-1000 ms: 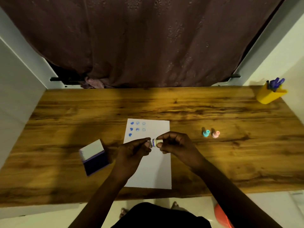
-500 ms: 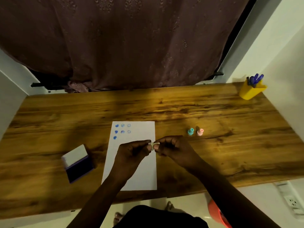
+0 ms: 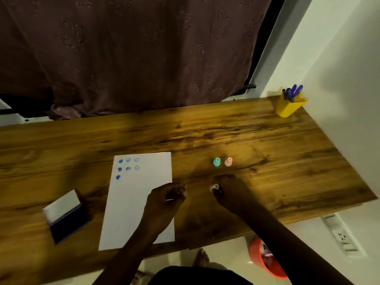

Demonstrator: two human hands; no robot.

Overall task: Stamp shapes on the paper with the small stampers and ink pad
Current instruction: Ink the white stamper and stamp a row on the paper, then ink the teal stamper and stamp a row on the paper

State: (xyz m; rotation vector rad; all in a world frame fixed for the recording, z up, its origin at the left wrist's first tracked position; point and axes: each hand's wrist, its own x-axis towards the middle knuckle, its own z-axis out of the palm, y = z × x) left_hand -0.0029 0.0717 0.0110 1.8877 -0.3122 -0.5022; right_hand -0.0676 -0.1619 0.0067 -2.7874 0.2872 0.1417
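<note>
A white paper (image 3: pixel 131 204) lies on the wooden table (image 3: pixel 287 161) with several blue stamped shapes (image 3: pixel 128 168) at its top left. My left hand (image 3: pixel 164 200) hovers over the paper's right edge, fingers curled around what looks like a small pale cap. To its right, off the paper, my right hand (image 3: pixel 232 191) pinches a small whitish stamper (image 3: pixel 214 187). A teal stamper (image 3: pixel 216 162) and a pink stamper (image 3: pixel 228 161) stand upright just beyond my right hand. The ink pad (image 3: pixel 65 217) sits open left of the paper.
A yellow pen holder (image 3: pixel 289 105) with blue pens stands at the table's far right corner by the wall. A brown curtain hangs behind the table. An orange bin (image 3: pixel 263 262) sits on the floor under the near edge, beside a wall socket (image 3: pixel 341 237).
My hands were joined over the paper on one small stamper. They have pulled apart, the right one carrying the stamper rightward off the paper. The view has shifted to the right.
</note>
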